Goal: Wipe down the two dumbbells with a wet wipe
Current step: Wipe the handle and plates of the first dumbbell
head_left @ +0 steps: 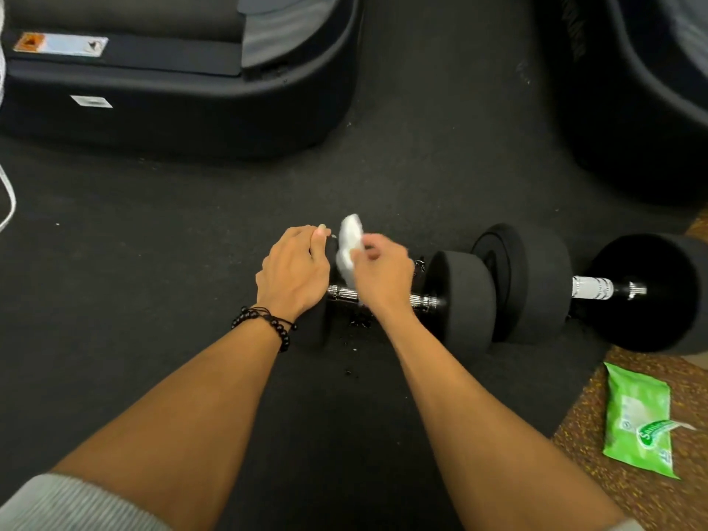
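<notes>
Two black dumbbells lie end to end on the dark floor mat. My left hand grips the left weight of the near dumbbell, hiding most of that weight. My right hand pinches a crumpled white wet wipe and holds it against the inner face of that left weight, above the chrome handle. The second dumbbell lies to the right, its silver handle showing between its two black weights; nothing touches it.
A green wet-wipe pack lies on the speckled brown floor at the lower right. A black treadmill base stands at the back left, and another dark machine at the back right. A white cord hangs at the left edge.
</notes>
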Demonstrator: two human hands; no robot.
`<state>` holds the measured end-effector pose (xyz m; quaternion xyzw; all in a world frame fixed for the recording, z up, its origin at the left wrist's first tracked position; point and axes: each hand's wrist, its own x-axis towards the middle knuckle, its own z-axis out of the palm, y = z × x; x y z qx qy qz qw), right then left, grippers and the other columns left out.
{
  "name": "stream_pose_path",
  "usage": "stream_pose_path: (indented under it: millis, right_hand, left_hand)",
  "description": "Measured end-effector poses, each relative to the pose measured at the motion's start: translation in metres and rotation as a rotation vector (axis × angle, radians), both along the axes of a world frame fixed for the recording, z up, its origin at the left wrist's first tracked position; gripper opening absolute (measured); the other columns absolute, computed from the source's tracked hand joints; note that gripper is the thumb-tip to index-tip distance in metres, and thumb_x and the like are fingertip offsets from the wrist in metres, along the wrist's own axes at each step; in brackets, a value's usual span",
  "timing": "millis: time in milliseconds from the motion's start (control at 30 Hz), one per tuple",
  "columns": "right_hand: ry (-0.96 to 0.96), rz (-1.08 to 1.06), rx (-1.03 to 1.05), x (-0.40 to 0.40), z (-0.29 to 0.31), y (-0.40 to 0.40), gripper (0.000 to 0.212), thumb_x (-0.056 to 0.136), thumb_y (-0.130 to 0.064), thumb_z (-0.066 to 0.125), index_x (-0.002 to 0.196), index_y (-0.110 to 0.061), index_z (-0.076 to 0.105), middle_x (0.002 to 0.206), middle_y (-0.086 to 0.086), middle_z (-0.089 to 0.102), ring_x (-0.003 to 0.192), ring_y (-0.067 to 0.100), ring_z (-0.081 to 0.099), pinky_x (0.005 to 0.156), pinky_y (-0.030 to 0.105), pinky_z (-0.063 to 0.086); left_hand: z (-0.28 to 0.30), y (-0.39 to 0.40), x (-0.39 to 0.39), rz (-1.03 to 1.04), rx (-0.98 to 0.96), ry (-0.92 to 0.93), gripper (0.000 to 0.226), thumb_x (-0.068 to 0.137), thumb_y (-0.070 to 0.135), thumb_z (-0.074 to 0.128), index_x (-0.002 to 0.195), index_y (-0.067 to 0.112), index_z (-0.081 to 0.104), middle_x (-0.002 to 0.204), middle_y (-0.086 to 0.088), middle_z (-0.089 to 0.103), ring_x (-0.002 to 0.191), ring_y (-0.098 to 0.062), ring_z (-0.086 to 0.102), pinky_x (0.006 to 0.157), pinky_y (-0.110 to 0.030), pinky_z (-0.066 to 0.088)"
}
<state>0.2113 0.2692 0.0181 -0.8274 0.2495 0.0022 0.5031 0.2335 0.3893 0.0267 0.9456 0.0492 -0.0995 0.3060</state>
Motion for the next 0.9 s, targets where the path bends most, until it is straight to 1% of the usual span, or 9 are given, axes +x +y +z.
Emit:
stream_pose_path:
  millis: [133,267,367,467,567,633,700,800,900]
  right_hand:
    - [0.024,0.510,-0.500,-0.019,-0.023,0.013,0.011,0.085,-0.006,0.055,0.084,-0.003,0.066,0.094,0.016,0.059,0.085,0.034,0.050,0.072,0.034,0.035]
    - [-0.139,0.647,-0.524,-0.043,-0.017,0.004,0.009,0.087,-0.011,0.061,0.080,-0.006,0.066,0.088,0.006,0.049,0.080,0.025,0.047,0.066,0.030,0.034]
    - [-0.125,0.344,-0.372,-0.026,-0.003,-0.011,0.038,0.086,-0.017,0.056,0.051,-0.016,0.042,0.062,0.003,0.039,0.059,0.023,0.037,0.058,0.027,0.026]
    - [-0.017,0.026,-0.113,0.003,-0.001,-0.015,0.016,0.085,-0.014,0.055,0.071,-0.015,0.063,0.068,0.005,0.059,0.067,0.023,0.054,0.059,0.027,0.035]
    - [0.149,0.317,-0.350,-0.001,-0.009,0.009,0.018,0.090,-0.018,0.053,0.097,-0.015,0.069,0.098,0.011,0.064,0.091,0.033,0.060,0.074,0.035,0.048]
    - [0.077,0.450,-0.562,-0.021,-0.014,0.024,0.019,0.090,-0.011,0.052,0.105,-0.010,0.064,0.111,0.010,0.056,0.102,0.031,0.053,0.081,0.039,0.043]
    - [-0.061,0.502,-0.615,-0.040,-0.014,0.024,0.021,0.087,-0.007,0.055,0.107,-0.008,0.061,0.111,0.007,0.052,0.099,0.027,0.051,0.076,0.035,0.041]
    - [-0.102,0.596,-0.524,-0.054,0.000,0.006,0.009,0.088,-0.010,0.058,0.092,-0.007,0.065,0.095,0.008,0.052,0.084,0.027,0.053,0.065,0.032,0.036]
    - [-0.053,0.318,-0.348,-0.037,0.011,-0.012,0.019,0.087,-0.005,0.053,0.069,-0.009,0.058,0.083,0.009,0.048,0.075,0.029,0.052,0.066,0.035,0.041]
  left_hand:
    - [0.000,-0.002,0.001,0.011,0.003,-0.008,0.043,0.105,0.044,0.025,0.126,0.035,0.061,0.138,0.009,0.052,0.124,-0.020,0.051,0.090,-0.034,0.034]
    - [0.000,-0.002,-0.001,0.000,-0.001,-0.033,0.042,0.106,0.042,0.026,0.125,0.033,0.062,0.137,0.007,0.054,0.123,-0.019,0.052,0.092,-0.034,0.036]
    - [-0.002,0.001,-0.002,0.008,-0.030,-0.029,0.040,0.105,0.044,0.026,0.123,0.037,0.062,0.137,0.010,0.054,0.123,-0.019,0.052,0.097,-0.039,0.039]
    - [-0.003,0.002,-0.005,0.001,-0.044,-0.039,0.040,0.105,0.046,0.026,0.124,0.038,0.061,0.137,0.012,0.053,0.123,-0.018,0.052,0.099,-0.043,0.041]
    - [-0.004,0.002,-0.006,-0.002,-0.047,-0.060,0.041,0.105,0.044,0.027,0.124,0.036,0.062,0.136,0.010,0.055,0.123,-0.017,0.053,0.099,-0.041,0.041]
    - [-0.006,0.003,-0.006,0.002,-0.047,-0.064,0.041,0.105,0.044,0.027,0.123,0.036,0.063,0.135,0.011,0.055,0.123,-0.016,0.053,0.098,-0.040,0.041]
    - [-0.009,0.005,-0.007,-0.006,-0.052,-0.078,0.041,0.105,0.045,0.027,0.122,0.037,0.063,0.135,0.011,0.056,0.122,-0.016,0.054,0.098,-0.041,0.042]
    - [-0.010,0.006,-0.010,-0.022,-0.064,-0.102,0.040,0.105,0.045,0.027,0.123,0.037,0.062,0.136,0.010,0.055,0.123,-0.017,0.053,0.099,-0.041,0.042]
    - [-0.012,0.008,-0.015,-0.019,-0.063,-0.100,0.041,0.105,0.046,0.026,0.126,0.037,0.060,0.139,0.010,0.052,0.126,-0.016,0.050,0.099,-0.040,0.040]
